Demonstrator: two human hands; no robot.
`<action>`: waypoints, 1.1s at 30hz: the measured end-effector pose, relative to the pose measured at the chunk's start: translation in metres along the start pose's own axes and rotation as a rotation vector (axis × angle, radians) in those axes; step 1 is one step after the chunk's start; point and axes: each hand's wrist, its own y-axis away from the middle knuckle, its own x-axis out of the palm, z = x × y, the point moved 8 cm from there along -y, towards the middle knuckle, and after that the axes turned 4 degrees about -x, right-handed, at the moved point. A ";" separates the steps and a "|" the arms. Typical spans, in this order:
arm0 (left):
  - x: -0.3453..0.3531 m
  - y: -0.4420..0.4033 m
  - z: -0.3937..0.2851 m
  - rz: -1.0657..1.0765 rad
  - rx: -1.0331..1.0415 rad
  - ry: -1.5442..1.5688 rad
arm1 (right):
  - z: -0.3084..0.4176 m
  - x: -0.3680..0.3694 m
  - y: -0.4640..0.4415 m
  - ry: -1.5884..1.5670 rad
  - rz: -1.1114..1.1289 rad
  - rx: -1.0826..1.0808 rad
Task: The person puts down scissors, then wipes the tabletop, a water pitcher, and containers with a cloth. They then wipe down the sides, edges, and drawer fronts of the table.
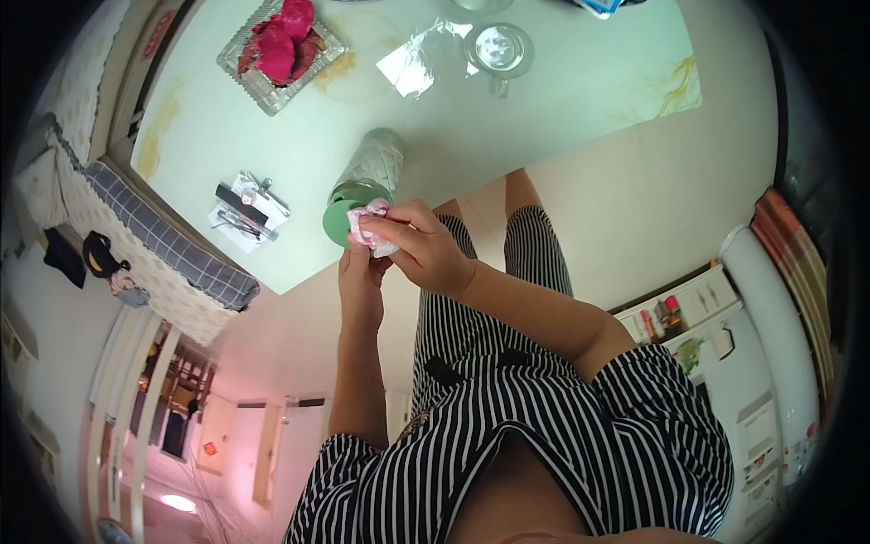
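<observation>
A round green lid (pixel 340 220) is held near the table edge by my left hand (pixel 363 276), whose fingers grip it from below. Pressed against the lid's right side is a crumpled white and pink cloth (pixel 374 234), pinched in the fingers of my right hand (pixel 430 249). Just beyond the lid, a clear glass jar (pixel 376 159) with a patterned surface is on the table; the lid and my hands hide its near end.
The pale glossy table (pixel 326 113) bears a square glass dish (pixel 269 102) with magenta fruit peels, a glass mug (pixel 500 53), and a small pile of pens and papers (pixel 245 213). A sofa (pixel 172 231) stands at the left. Shelves (pixel 689 304) are at the right.
</observation>
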 end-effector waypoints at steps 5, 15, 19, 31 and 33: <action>0.007 0.011 -0.005 -0.061 -0.084 -0.023 | 0.003 -0.010 0.000 -0.058 -0.104 -0.013; 0.002 0.015 0.006 -0.078 -0.012 -0.112 | -0.068 -0.024 -0.009 0.027 -0.176 0.124; 0.017 0.024 -0.017 -0.054 -0.045 -0.140 | -0.134 -0.030 -0.045 0.205 -0.038 0.199; 0.016 0.027 -0.021 -0.043 -0.065 -0.087 | -0.059 -0.026 -0.083 -0.014 0.154 0.083; 0.014 0.028 -0.020 -0.071 -0.049 -0.089 | -0.111 -0.015 -0.087 0.048 0.210 0.140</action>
